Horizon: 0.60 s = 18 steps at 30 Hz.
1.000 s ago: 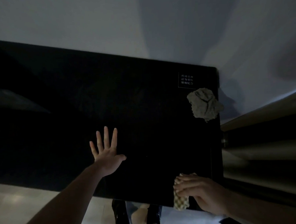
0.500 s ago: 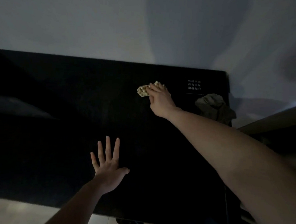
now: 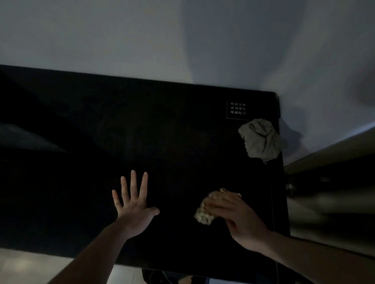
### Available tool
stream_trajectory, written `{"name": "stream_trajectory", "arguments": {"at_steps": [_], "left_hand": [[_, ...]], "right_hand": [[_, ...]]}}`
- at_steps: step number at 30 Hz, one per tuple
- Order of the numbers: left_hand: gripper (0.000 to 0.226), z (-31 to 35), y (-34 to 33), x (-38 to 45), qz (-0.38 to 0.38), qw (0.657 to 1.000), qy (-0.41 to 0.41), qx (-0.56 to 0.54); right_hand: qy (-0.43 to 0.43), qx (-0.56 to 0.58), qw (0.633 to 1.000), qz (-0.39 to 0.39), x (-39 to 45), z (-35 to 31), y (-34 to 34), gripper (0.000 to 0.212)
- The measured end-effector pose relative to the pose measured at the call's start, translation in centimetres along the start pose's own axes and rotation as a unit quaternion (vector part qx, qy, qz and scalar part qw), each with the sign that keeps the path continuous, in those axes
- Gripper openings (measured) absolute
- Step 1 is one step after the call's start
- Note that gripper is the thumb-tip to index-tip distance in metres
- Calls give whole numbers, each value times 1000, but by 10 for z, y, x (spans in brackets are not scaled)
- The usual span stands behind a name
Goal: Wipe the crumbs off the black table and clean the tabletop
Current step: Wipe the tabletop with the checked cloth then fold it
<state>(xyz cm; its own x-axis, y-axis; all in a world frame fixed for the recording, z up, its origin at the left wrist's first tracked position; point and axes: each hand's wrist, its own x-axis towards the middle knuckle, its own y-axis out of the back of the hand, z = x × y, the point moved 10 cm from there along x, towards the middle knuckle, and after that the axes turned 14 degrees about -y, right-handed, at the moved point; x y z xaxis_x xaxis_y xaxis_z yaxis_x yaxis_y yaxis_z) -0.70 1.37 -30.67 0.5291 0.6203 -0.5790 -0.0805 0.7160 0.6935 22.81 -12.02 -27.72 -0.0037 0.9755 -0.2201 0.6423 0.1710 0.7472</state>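
So the black surface (image 3: 170,125) takes up most of the view, dark and matte, running from the far left edge over to its right-hand corner. Lighting is really dim, so I honestly can't make out any crumbs on it. Behind it is a pale wall (image 3: 133,31), and a strip of light floor (image 3: 13,274) shows below the near edge.

Next biggest: the two bare forearms coming in from the bottom. The left hand (image 3: 135,212) is flat on the surface near the middle, palm down, fingers straight and spread wide, thumb out to the side, holding nothing. The right hand (image 3: 236,215) sits off to its right, nearer the right edge, pressing down on a yellowish textured cloth (image 3: 204,214). The fingers lie over the top of the cloth, which pokes out past the fingertips on the left and far sides. Can't really tell if the thumb is tucked under it.

Up by the far right corner there's a crumpled grey rag (image 3: 261,139) lying on the surface right at the edge, well apart from both hands. Just beyond it is a small label (image 3: 237,108) with white characters, too small to read.
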Motion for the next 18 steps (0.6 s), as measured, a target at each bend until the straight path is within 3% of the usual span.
{"name": "stream_trajectory", "arguments": {"at_steps": [4, 6, 8, 12, 18], "left_hand": [[113, 4, 2, -1, 0, 1000, 0, -6], [112, 4, 3, -1, -1, 1000, 2, -7], [112, 3, 3, -3, -5, 1000, 3, -4], [113, 2, 3, -2, -13, 1000, 8, -3], [113, 0, 3, 0, -19, 1000, 7, 1]], "right_hand": [[-38, 33, 999, -15, -72, 31, 8, 45], [-24, 8, 1000, -18, -84, 32, 17, 54], [-31, 36, 999, -16, -81, 35, 24, 48], [-88, 79, 993, 18, -36, 38, 55, 57], [-61, 63, 985, 145, 121, 0, 106, 53]]}}
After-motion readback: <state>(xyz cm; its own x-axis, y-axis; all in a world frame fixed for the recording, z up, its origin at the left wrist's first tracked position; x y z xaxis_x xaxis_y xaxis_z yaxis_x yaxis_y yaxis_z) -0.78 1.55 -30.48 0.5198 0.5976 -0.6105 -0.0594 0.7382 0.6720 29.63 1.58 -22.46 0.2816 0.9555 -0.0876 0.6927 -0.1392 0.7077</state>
